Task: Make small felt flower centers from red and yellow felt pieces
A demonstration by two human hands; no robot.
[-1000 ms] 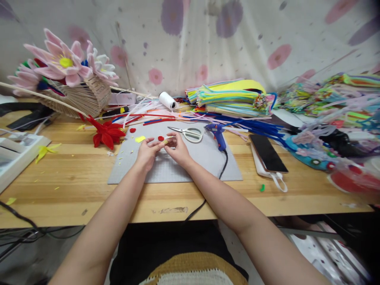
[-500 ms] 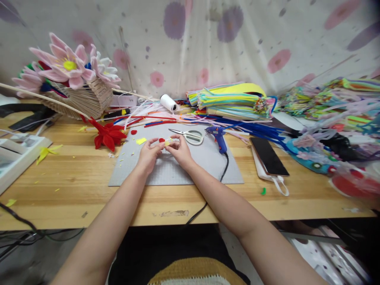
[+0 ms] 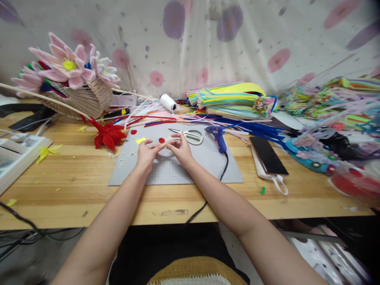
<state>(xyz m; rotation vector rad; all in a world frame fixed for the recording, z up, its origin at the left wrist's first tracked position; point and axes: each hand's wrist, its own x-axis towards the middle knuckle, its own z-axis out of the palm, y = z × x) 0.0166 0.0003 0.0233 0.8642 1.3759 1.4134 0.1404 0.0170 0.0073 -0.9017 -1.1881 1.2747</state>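
Over the grey cutting mat (image 3: 178, 176), my left hand (image 3: 147, 155) and my right hand (image 3: 180, 149) meet at their fingertips. Both are pinched closed; a tiny yellowish bit shows between them, too small to name. Just beyond the fingertips is a red round piece (image 3: 162, 140). Another red piece (image 3: 133, 132) lies at the mat's upper left, and a yellow piece (image 3: 140, 140) is beside my left hand. Scissors (image 3: 193, 137) lie beyond my right hand, with a blue glue gun (image 3: 219, 138) to their right.
A red flower (image 3: 109, 135) lies left of the mat, below pink flowers (image 3: 69, 65) in a stick-built holder. Bundled pipe cleaners (image 3: 234, 101) and a white spool (image 3: 168, 102) stand behind. A phone (image 3: 268, 156) lies right; the glue gun's black cord (image 3: 226, 166) runs under my right forearm.
My fingertips have shifted slightly closer together and down, and the red round piece beyond them shows more fully. The yellowish bit between them shows less.
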